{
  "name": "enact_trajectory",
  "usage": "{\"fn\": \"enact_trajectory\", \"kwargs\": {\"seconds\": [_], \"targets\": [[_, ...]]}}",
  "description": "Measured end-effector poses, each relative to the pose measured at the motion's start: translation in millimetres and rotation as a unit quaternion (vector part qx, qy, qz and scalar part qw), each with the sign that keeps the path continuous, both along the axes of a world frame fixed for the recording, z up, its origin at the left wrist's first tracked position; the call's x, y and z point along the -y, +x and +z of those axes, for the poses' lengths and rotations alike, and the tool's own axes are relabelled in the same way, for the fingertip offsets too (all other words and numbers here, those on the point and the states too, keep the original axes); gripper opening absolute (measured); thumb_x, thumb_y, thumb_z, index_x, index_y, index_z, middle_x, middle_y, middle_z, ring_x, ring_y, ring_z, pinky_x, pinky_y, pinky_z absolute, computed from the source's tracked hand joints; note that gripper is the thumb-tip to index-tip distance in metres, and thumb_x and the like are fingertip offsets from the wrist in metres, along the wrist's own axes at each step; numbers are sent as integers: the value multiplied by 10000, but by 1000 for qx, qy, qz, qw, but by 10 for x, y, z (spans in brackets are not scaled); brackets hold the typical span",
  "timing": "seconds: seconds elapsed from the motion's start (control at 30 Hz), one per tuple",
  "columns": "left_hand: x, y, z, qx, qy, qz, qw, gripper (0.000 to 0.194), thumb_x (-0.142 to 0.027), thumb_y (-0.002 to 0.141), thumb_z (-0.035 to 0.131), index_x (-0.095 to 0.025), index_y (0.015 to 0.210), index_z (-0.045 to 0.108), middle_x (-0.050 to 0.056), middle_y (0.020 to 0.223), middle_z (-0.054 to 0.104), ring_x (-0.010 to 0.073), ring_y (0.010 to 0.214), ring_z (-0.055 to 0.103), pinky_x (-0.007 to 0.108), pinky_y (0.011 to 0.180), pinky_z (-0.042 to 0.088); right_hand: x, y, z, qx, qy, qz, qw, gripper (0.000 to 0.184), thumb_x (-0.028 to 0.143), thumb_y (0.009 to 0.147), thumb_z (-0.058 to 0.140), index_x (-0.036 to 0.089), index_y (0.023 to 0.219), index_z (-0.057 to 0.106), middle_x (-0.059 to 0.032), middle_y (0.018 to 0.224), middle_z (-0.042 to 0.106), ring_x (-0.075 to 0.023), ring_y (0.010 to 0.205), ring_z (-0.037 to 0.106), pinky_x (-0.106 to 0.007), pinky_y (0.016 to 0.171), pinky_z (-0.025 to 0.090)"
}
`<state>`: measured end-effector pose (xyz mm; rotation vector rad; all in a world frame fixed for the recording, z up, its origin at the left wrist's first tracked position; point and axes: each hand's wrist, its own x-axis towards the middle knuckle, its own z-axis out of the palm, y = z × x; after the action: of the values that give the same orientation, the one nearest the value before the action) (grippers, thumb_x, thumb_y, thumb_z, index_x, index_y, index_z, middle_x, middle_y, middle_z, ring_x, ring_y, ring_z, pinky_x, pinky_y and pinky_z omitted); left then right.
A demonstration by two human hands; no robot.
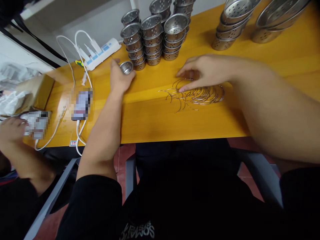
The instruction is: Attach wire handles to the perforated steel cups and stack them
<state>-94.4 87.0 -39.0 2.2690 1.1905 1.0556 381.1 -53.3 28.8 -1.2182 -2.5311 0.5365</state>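
My left hand [120,77] is curled round a small metal cup [126,67], thumb on its near right side. It is beside the front of several stacks of perforated metal cups [153,41]. Over a loose pile of thin curved metal wires [203,95] hovers my right hand [200,71]. Its thumb and fingers are apart, the thumb tip close to the wires at the pile's left side. I see nothing held between them, though some fingers are hidden behind the hand.
Larger perforated cups [228,30] and wide perforated pans [270,31] stand at the back right. A white power strip [103,53] with cables and a phone [82,104] lie to the left. Another person's hand [12,128] is at the far left, near a cardboard box [41,90].
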Motion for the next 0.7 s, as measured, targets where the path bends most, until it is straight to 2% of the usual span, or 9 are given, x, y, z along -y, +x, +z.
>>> {"fn": "enact_trajectory", "kwargs": {"seconds": [0.03,0.07,0.1,0.2,0.27,0.33,0.47,0.6,0.7], "targets": [[112,87,95,7,-1,77,997,908,-1081,969,884,-401,1487,579,3,1460,856,260,1603,652,649,1485,496,-31,-4,-38,-1,-11,4,1000,510,468,986,1245,288,1358,947,-73,1219,888,-269,963,806,-450,907,648],[234,195,192,14,7,122,992,1029,-1121,926,898,-374,1549,561,0,1559,829,255,1639,595,650,1516,473,-55,-11,-71,-5,-20,5,1000,477,438,980,1252,287,1320,953,-58,1164,882,-253,928,792,-438,898,642],[356,316,281,22,20,133,991,1090,-1123,905,918,-368,1595,541,-7,1658,785,263,1668,560,653,1546,447,-70,-21,-96,-12,-28,4,1000,439,414,979,1253,288,1279,956,-44,1109,874,-243,899,779,-432,896,637],[652,658,447,55,68,76,993,1065,-1080,854,954,-462,1600,511,11,1746,729,347,1683,597,669,1567,446,-71,-65,-141,-36,-54,3,998,314,384,1025,1213,293,1167,949,-15,981,851,-244,861,759,-436,913,633],[768,817,469,36,60,23,997,1024,-1050,923,884,-519,1685,454,31,1870,653,379,1781,583,664,1582,462,-51,-99,-160,-46,-65,6,997,240,370,1076,1161,297,1112,936,-7,936,836,-251,863,756,-445,941,635],[836,914,454,22,39,-19,999,1051,-1028,936,874,-492,1727,438,76,1913,617,407,1849,565,671,1617,441,-32,-133,-177,-49,-60,1,997,203,336,1105,1110,299,1060,915,-10,926,829,-262,881,763,-459,979,640],[907,983,422,5,-2,-52,999,1090,-1036,909,920,-444,1721,498,120,1885,655,445,1853,599,681,1623,474,5,-206,-197,-18,-17,-2,1000,189,349,1103,1010,320,1004,851,-32,1001,846,-311,954,793,-504,1013,656],[923,969,404,-13,6,-62,998,1092,-1091,934,868,-490,1763,487,104,1908,661,428,1805,664,672,1562,567,66,-262,-144,-8,6,5,1000,211,431,1087,941,325,1007,776,-63,1069,835,-338,989,774,-544,1038,669],[903,955,379,-10,11,-66,998,1145,-1104,917,876,-500,1794,454,112,1934,635,437,1804,670,679,1539,586,116,-260,-58,-19,6,-10,1000,179,400,1091,922,321,1053,766,-79,1103,844,-335,978,757,-562,1062,663]]}}
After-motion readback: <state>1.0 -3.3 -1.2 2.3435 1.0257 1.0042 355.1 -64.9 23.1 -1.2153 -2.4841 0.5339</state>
